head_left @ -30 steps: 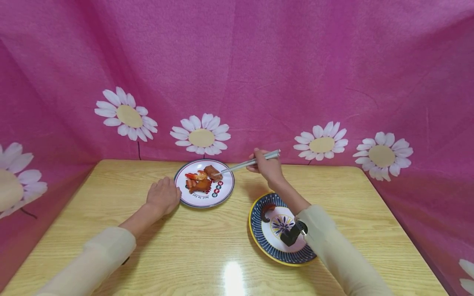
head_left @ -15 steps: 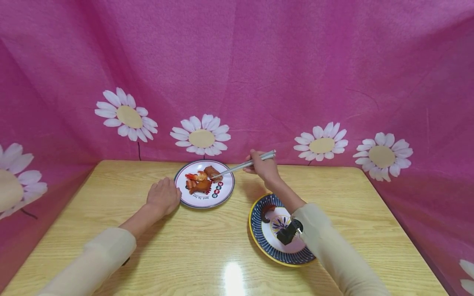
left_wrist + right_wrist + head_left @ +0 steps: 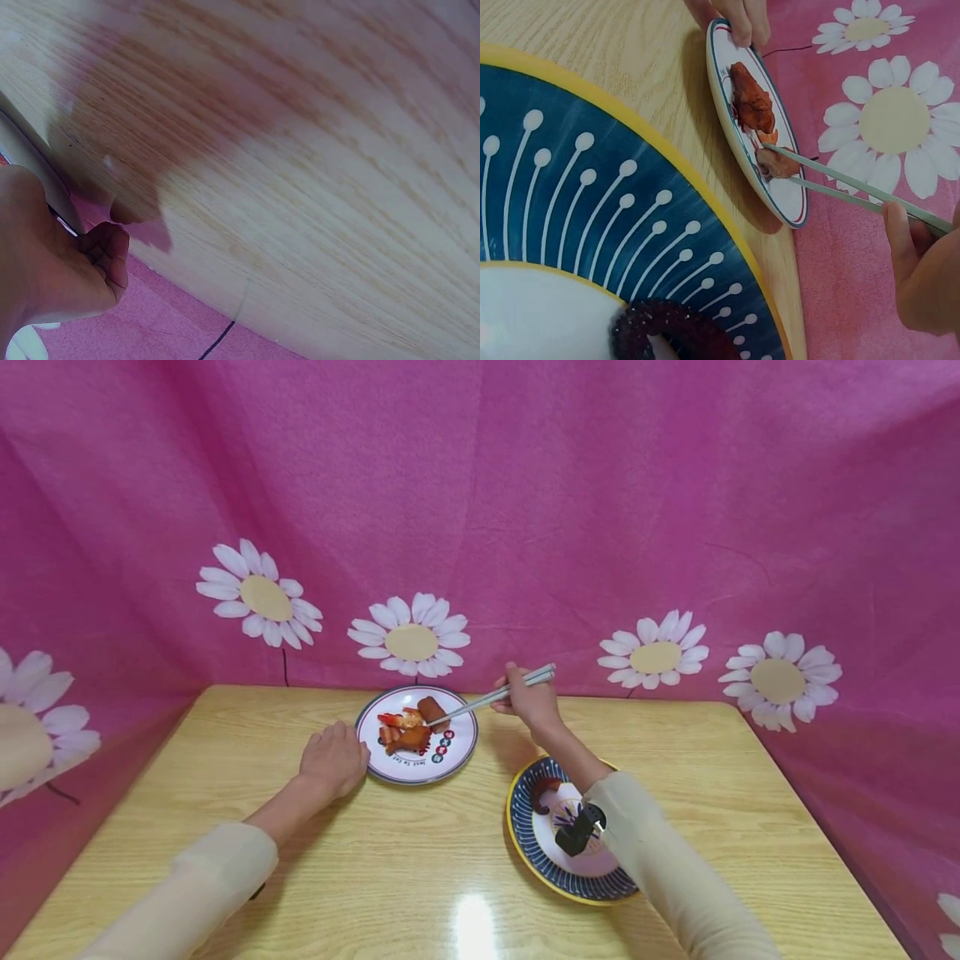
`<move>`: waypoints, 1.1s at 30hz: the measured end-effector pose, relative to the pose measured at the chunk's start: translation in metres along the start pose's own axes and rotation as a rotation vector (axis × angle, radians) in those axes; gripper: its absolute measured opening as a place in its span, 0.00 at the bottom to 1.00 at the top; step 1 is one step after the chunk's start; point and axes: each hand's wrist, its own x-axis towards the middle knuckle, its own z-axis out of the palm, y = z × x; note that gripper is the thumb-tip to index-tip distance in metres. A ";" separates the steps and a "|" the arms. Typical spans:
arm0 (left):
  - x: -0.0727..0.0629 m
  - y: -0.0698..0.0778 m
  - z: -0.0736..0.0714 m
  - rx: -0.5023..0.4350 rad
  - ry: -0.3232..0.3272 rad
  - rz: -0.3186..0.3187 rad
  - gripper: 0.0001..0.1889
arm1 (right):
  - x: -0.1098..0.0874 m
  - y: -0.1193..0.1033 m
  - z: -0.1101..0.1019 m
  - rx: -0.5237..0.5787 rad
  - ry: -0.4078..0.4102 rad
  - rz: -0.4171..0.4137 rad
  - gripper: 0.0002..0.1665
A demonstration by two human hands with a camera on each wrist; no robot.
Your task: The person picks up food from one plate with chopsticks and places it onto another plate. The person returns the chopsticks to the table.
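My left hand (image 3: pixel 335 760) holds the left rim of a white plate (image 3: pixel 401 774), its fingers curled in the left wrist view. On the plate lie a brown block of meat (image 3: pixel 432 710), a shrimp (image 3: pixel 401 720) and an orange-brown piece of food (image 3: pixel 410 740). My right hand (image 3: pixel 534 700) grips a pair of pale chopsticks (image 3: pixel 491 697), slanting down to the plate. In the right wrist view, the chopstick tips lie either side of the brown block (image 3: pixel 778 163); whether they squeeze it, I cannot tell.
A blue-patterned plate (image 3: pixel 525 839) with a yellow rim stands under my right forearm, with a dark curled tentacle (image 3: pixel 543 793) on it. A black wrist camera (image 3: pixel 579 831) partly hides that plate. Behind the wooden table (image 3: pixel 405 877) hangs a pink cloth (image 3: pixel 525 527) with daisies.
The right hand has moved slightly left, and the chopstick tips have shifted from the brown block's right side to its lower left. My left hand has stayed at the plate's rim.
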 end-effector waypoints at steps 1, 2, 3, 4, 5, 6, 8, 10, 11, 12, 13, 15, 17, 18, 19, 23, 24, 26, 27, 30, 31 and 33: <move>0.000 0.000 0.000 -0.001 -0.002 -0.001 0.21 | 0.000 0.001 0.000 0.007 0.008 0.010 0.26; 0.000 0.000 0.000 -0.001 -0.005 -0.002 0.21 | 0.000 0.001 0.000 0.016 0.018 0.021 0.26; -0.001 0.000 0.000 0.000 -0.008 -0.002 0.21 | 0.001 0.002 0.000 0.025 0.028 0.032 0.26; 0.000 0.000 0.000 0.000 -0.008 -0.002 0.21 | 0.001 0.002 0.000 0.041 0.038 0.043 0.27; 0.000 0.000 0.000 0.001 -0.007 0.000 0.22 | 0.001 0.003 0.000 0.051 0.050 0.050 0.26; 0.000 0.000 0.000 0.004 -0.005 0.003 0.21 | 0.001 0.004 0.000 0.059 0.059 0.057 0.26; 0.000 0.000 0.000 0.009 0.001 0.008 0.21 | 0.000 0.004 0.000 0.073 0.077 0.067 0.26; 0.000 0.000 0.000 0.010 0.008 0.011 0.21 | 0.001 0.005 0.000 0.090 0.085 0.074 0.27; 0.000 0.000 0.000 0.010 0.011 0.012 0.21 | 0.001 0.005 -0.001 0.095 0.090 0.076 0.26; 0.000 0.000 0.000 0.011 0.012 0.013 0.21 | 0.001 0.004 -0.001 0.105 0.093 0.081 0.26; 0.000 0.000 0.000 0.013 0.014 0.014 0.21 | 0.001 0.004 -0.002 0.117 0.095 0.086 0.26; 0.000 0.000 -0.001 0.015 0.016 0.017 0.21 | 0.002 0.003 -0.003 0.135 0.098 0.093 0.26; 0.000 0.000 -0.001 0.019 0.016 0.018 0.21 | 0.002 0.003 -0.005 0.149 0.102 0.107 0.26; 0.000 0.000 -0.001 0.019 0.015 0.018 0.21 | 0.002 0.002 -0.006 0.158 0.102 0.115 0.25; 0.000 0.000 -0.001 0.019 0.012 0.017 0.21 | 0.002 0.002 -0.007 0.164 0.099 0.122 0.25; 0.000 0.000 -0.001 0.019 0.000 0.008 0.21 | 0.000 -0.001 -0.011 0.178 0.095 0.134 0.25; 0.000 0.000 -0.001 0.019 -0.002 0.006 0.21 | -0.001 -0.002 -0.012 0.177 0.094 0.133 0.25; 0.000 0.000 -0.001 0.018 0.000 0.005 0.21 | -0.003 -0.003 -0.014 0.175 0.096 0.129 0.26; 0.000 0.000 -0.001 0.018 0.000 0.004 0.21 | -0.004 -0.004 -0.016 0.174 0.096 0.124 0.26; 0.000 0.000 -0.001 0.018 0.002 0.008 0.21 | -0.006 -0.005 -0.019 0.174 0.093 0.115 0.25; 0.000 0.001 -0.002 0.019 0.004 0.009 0.21 | -0.006 -0.005 -0.019 0.177 0.091 0.112 0.25; -0.001 0.001 -0.002 0.023 0.004 0.010 0.21 | -0.008 -0.005 -0.021 0.183 0.089 0.107 0.25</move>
